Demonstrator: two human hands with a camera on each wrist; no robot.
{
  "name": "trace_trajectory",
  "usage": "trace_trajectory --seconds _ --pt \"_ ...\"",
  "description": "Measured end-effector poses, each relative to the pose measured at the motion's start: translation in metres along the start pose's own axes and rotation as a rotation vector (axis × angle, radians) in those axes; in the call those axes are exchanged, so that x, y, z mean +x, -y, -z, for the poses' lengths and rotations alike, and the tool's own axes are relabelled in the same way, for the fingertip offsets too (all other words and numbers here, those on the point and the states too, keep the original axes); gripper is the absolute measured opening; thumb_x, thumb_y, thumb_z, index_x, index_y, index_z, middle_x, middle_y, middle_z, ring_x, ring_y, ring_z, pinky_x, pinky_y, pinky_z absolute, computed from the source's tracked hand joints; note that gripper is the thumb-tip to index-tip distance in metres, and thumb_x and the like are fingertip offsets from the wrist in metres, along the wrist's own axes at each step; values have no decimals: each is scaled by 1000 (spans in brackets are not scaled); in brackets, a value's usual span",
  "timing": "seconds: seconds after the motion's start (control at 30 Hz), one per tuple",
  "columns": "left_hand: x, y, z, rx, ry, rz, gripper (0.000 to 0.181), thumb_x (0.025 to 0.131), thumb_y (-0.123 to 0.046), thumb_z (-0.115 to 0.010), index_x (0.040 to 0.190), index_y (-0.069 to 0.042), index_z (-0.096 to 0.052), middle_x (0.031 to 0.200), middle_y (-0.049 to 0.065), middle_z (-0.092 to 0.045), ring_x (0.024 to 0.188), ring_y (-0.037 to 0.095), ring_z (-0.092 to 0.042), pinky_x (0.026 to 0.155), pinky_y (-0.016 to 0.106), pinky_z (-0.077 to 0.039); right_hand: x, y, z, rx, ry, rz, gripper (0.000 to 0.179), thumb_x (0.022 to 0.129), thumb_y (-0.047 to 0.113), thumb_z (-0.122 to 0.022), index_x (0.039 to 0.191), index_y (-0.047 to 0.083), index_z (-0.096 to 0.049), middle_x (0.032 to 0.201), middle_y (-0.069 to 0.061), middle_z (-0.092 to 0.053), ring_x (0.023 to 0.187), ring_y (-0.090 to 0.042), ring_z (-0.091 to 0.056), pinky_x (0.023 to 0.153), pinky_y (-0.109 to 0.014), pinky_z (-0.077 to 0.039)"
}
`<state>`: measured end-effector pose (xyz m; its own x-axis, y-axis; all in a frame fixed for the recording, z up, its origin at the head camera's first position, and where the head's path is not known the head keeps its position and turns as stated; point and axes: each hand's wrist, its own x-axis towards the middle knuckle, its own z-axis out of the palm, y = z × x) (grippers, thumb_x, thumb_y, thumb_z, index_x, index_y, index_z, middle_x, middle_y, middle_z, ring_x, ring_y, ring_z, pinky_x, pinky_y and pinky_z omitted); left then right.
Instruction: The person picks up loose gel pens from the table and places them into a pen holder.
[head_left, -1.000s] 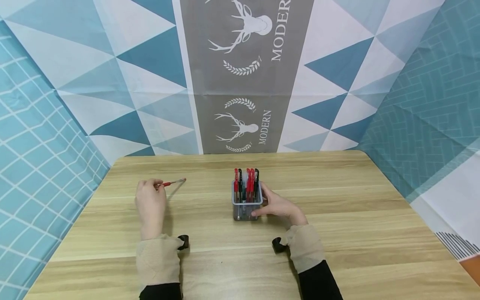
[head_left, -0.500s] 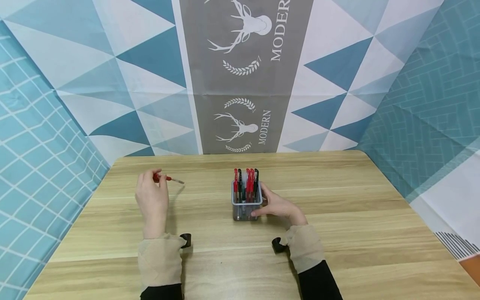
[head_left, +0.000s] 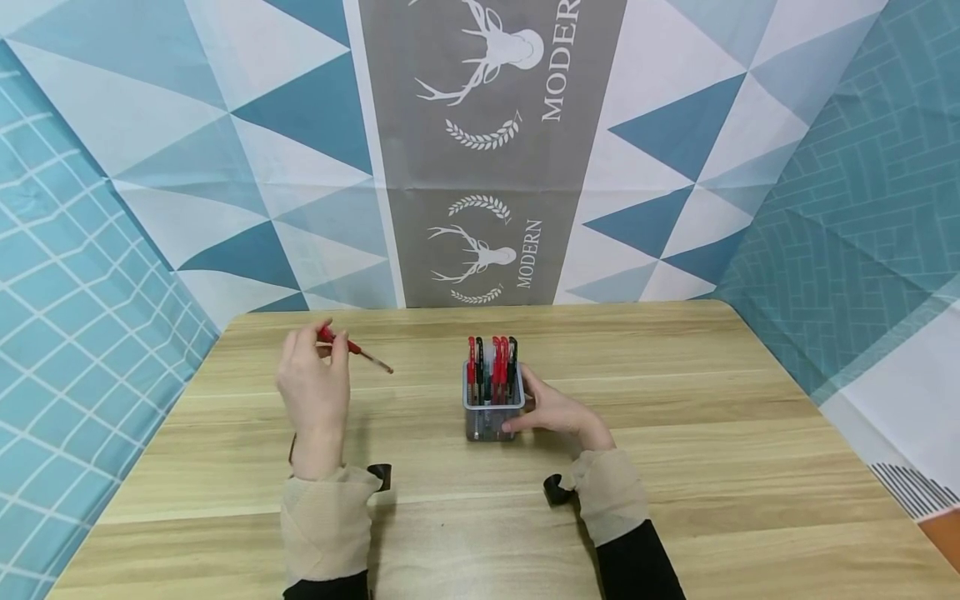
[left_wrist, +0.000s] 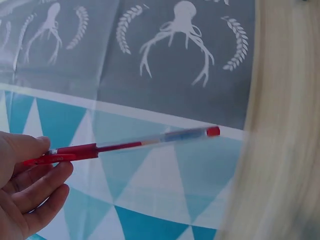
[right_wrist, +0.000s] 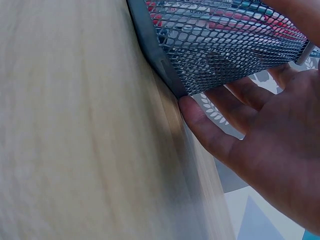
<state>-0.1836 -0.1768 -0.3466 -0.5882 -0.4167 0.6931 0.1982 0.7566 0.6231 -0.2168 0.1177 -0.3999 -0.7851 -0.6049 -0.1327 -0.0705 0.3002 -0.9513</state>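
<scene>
My left hand (head_left: 315, 387) pinches a red gel pen (head_left: 372, 360) by its capped end, above the left part of the table. In the left wrist view, thumb and fingertips hold the red cap, and the clear barrel (left_wrist: 150, 142) sticks out to the right with a red plug at its end. A mesh pen holder (head_left: 492, 423) stands near the table's middle with several red and black capped pens (head_left: 498, 371) upright in it. My right hand (head_left: 558, 412) grips the holder from the right, thumb at a lower front corner (right_wrist: 186, 95), other fingers partly hidden behind.
The wood-grain table (head_left: 712, 400) ends at a patterned cloth backdrop (head_left: 480, 225) with deer and triangles. Beige cuffs (head_left: 326, 521) cover both wrists, and a black curved piece (head_left: 557, 490) juts inward from each.
My left hand has moved up and slightly right with the red pen. Its free end has swung from pointing a little upward to pointing down and right. The right hand and holder stay put.
</scene>
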Motion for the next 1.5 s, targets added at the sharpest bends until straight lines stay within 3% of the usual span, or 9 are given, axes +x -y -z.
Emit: trace_trajectory --seconds 0.23,0.47,0.7,0.87,0.97,1.07,1.13,1.37,1.5 --pt "-1 -16 0 -86 -38 -49 29 82 -7 -65 109 3 -59 93 20 -61 71 31 -63 65 39 -53 3 -6 1 3 -8 -11 104 70 5 -75 146 14 -5 141 -14 -35 132 -30 -27 112 -47 -14" --pt "-3 -28 -1 -128 -96 -140 26 82 -10 -66 103 3 -59 91 16 -65 70 28 -65 67 36 -53 12 -25 3 12 -18 -4 106 69 6 -76 146 21 -5 140 -10 -36 131 -28 -30 112 -47 -15" --pt "-7 -39 -4 -200 -139 -148 26 81 -10 -67 104 1 -60 92 13 -67 68 29 -65 68 39 -54 11 -26 3 -13 -28 2 106 68 13 -78 146 23 -6 143 -8 -34 132 -26 -28 112 -47 -14" --pt "-9 -46 -6 -253 -152 -142 26 80 -12 -69 102 -1 -61 90 11 -68 68 28 -66 71 19 -52 11 -25 3 -18 -32 7 107 68 14 -79 146 23 -5 145 -7 -30 134 -26 -25 112 -47 -13" --pt "-11 -51 -8 -313 -135 -141 27 79 -12 -70 102 -1 -62 89 11 -68 67 27 -66 72 7 -45 12 -25 3 -4 -22 16 107 69 12 -78 146 23 -5 145 -7 -30 134 -26 -25 112 -46 -13" --pt "-14 -56 -11 -343 -104 -153 27 79 -10 -70 102 0 -61 89 12 -68 66 26 -66 69 4 -44 12 -26 3 -2 -18 14 107 69 10 -77 146 24 -4 144 -8 -31 134 -26 -26 112 -45 -13" --pt "-17 -59 -15 -350 -83 -165 26 78 -8 -70 102 0 -61 88 12 -68 66 25 -66 66 6 -47 13 -26 3 -1 -15 10 108 69 8 -77 146 23 -3 144 -9 -31 134 -26 -25 112 -46 -13" --pt "-28 -67 -34 -346 23 -228 27 76 -6 -71 100 0 -61 88 12 -68 65 24 -66 59 33 -54 15 -26 5 9 2 6 107 70 3 -75 146 19 -1 145 -13 -28 135 -28 -23 112 -45 -14" --pt "-35 -69 -44 -315 93 -263 27 75 -6 -72 100 0 -63 90 12 -69 64 22 -65 58 33 -54 14 -26 4 9 0 20 105 70 5 -76 146 22 -5 143 -10 -32 133 -27 -26 112 -45 -16"
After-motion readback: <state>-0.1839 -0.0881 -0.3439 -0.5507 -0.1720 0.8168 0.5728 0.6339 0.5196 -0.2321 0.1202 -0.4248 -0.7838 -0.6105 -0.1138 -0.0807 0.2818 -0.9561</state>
